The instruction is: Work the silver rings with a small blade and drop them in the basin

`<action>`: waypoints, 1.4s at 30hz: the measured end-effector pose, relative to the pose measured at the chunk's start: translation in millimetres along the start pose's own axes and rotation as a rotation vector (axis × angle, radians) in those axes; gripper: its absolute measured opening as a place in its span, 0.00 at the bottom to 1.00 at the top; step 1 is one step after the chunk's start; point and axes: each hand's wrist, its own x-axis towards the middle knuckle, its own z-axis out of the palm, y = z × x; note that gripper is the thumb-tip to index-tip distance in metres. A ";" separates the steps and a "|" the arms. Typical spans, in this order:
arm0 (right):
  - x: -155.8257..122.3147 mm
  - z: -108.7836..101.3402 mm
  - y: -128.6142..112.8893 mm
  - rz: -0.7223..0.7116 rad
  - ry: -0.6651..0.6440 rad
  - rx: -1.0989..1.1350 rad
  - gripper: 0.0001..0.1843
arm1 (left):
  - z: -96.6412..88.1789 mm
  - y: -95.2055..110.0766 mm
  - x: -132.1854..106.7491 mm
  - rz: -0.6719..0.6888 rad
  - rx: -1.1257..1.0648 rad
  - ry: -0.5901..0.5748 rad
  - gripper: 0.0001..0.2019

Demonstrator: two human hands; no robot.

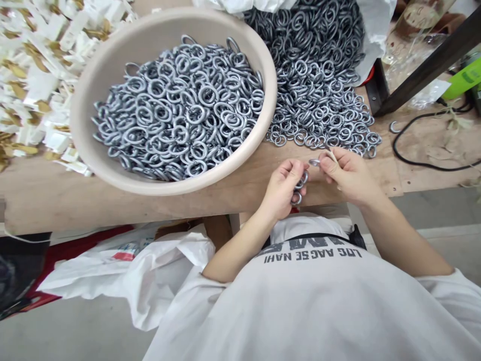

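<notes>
R hand: thumb + index fingers pinching 1 smooth, shiny grey metallic ring, seen almost edge-on, plus a thin pale strip; can't tell what the strip is. L hand, just beside it: fingers curled round a few loose grey metallic rings, round w/ bright highlights, partly hidden by the palm. Both hands are over the front edge of the table, in front of the R-side pile.

Outward: table is light brown wood. On it, L of the hands, a big beige plastic basin w/ a heap of matching rings inside. Touching the basin's R side, a spread pile of same-looking rings, its back part darker & up against a white plastic sack. Far L: jumbled white & gold-brown pcs. R end: dark metal bar set at a slant, black cable, bright green item, a stray C-shaped grey pc. Below: crumpled white bag, grey floor, person's white T-shirt w/ dark lettering.

Qty: 1 ring in R hand, at least 2 visible in L; 1 basin; 2 big ring masses, too many to count; 1 heap of white/gold-brown pcs; 1 bar, 1 cable, 1 stray pc.
</notes>
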 end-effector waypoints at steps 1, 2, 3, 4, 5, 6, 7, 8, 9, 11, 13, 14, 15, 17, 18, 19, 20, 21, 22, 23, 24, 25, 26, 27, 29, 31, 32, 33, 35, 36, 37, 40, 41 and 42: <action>-2.8 7.1 -1.9 0.023 -0.033 0.098 0.21 | 1.9 -2.4 -0.1 0.015 0.021 -0.011 0.24; -5.9 14.6 -2.5 0.034 -0.034 0.172 0.22 | 3.5 -4.7 -0.3 0.038 0.035 -0.010 0.24; -8.9 22.1 -1.5 0.037 -0.010 0.225 0.22 | 4.8 -6.9 -0.5 0.064 0.045 0.003 0.24; -12.0 29.3 1.0 0.028 0.029 0.260 0.22 | 5.7 -8.8 -0.7 0.091 0.049 0.024 0.24; -14.8 36.1 4.6 0.010 0.076 0.281 0.21 | 6.5 -10.6 -0.7 0.116 0.048 0.049 0.24; -17.4 42.1 9.3 -0.014 0.121 0.287 0.20 | 7.1 -12.1 -0.6 0.131 0.046 0.072 0.24; -19.6 47.3 14.5 -0.045 0.155 0.281 0.18 | 7.6 -13.4 -0.5 0.135 0.045 0.094 0.24; -21.2 51.4 19.9 -0.080 0.181 0.265 0.17 | 8.2 -14.4 -0.3 0.127 0.042 0.113 0.25; -22.2 54.2 25.0 -0.112 0.198 0.240 0.15 | 8.7 -15.0 -0.2 0.108 0.037 0.124 0.26; -22.8 56.2 32.8 -0.156 0.224 0.172 0.14 | 9.4 -15.0 -0.1 0.043 0.027 0.119 0.27; -22.0 53.9 35.5 -0.187 0.230 0.091 0.13 | 9.5 -13.5 -0.5 -0.014 0.015 0.082 0.28; -21.5 51.7 34.8 -0.204 0.223 0.058 0.13 | 9.2 -12.4 -0.8 -0.029 0.008 0.059 0.28; -20.9 49.3 32.9 -0.219 0.219 0.041 0.12 | 8.8 -11.2 -1.1 -0.035 0.001 0.039 0.28; -19.4 44.3 26.6 -0.247 0.202 0.051 0.11 | 7.6 -9.5 -1.9 -0.018 -0.014 0.014 0.27; -18.2 41.9 22.8 -0.258 0.186 0.062 0.13 | 7.0 -9.1 -2.4 0.000 -0.021 0.006 0.26; -16.6 39.6 18.9 -0.265 0.164 0.070 0.15 | 6.4 -9.1 -2.8 0.022 -0.024 -0.003 0.25; -14.5 37.3 15.0 -0.267 0.133 0.072 0.17 | 5.8 -9.4 -3.1 0.047 -0.022 -0.010 0.24; -12.1 34.9 11.4 -0.262 0.098 0.063 0.17 | 5.2 -9.8 -3.5 0.074 -0.015 -0.015 0.23; -9.7 32.3 8.0 -0.247 0.069 0.049 0.15 | 4.5 -10.3 -3.9 0.100 -0.005 -0.016 0.23; -7.6 29.6 4.9 -0.226 0.056 0.030 0.12 | 3.9 -10.7 -4.3 0.121 0.009 -0.013 0.22; -6.3 26.9 1.9 -0.208 0.057 -0.001 0.10 | 3.3 -10.8 -4.7 0.139 0.020 -0.005 0.22; -6.0 24.4 -0.8 -0.205 0.068 -0.059 0.10 | 2.7 -10.7 -5.2 0.152 0.026 0.008 0.23; -7.1 22.3 -3.3 -0.221 0.079 -0.146 0.11 | 2.3 -10.4 -5.6 0.159 0.024 0.025 0.23; -9.5 20.7 -5.6 -0.261 0.080 -0.252 0.11 | 2.1 -9.7 -6.1 0.160 0.017 0.044 0.23; -17.1 19.9 -9.5 -0.366 0.050 -0.463 0.12 | 2.3 -8.1 -6.9 0.146 -0.005 0.081 0.24; -25.5 22.2 -12.4 -0.443 0.006 -0.604 0.14 | 3.4 -6.6 -7.3 0.129 -0.021 0.101 0.24; -28.9 23.9 -13.5 -0.464 -0.001 -0.641 0.15 | 4.0 -6.0 -7.4 0.125 -0.026 0.101 0.24; -31.4 25.7 -14.3 -0.474 0.001 -0.667 0.15 | 4.7 -5.6 -7.4 0.126 -0.031 0.096 0.25; -33.0 27.8 -14.7 -0.484 0.012 -0.693 0.16 | 6.0 -5.7 -7.8 0.130 -0.039 0.087 0.25; -32.1 27.5 -14.0 -0.480 0.006 -0.691 0.17 | 6.4 -6.0 -8.3 0.130 -0.045 0.083 0.25; -29.9 26.0 -12.7 -0.460 -0.006 -0.680 0.18 | 6.7 -6.5 -9.2 0.132 -0.051 0.079 0.24; -17.7 15.1 -4.3 -0.316 0.028 -0.653 0.22 | 6.4 -7.3 -13.4 0.128 -0.064 0.012 0.23; -12.7 10.2 -0.6 -0.252 0.079 -0.683 0.23 | 5.8 -6.8 -14.9 0.126 -0.074 -0.020 0.23; -7.8 5.4 3.1 -0.195 0.139 -0.751 0.23 | 4.8 -5.7 -16.2 0.122 -0.089 -0.046 0.23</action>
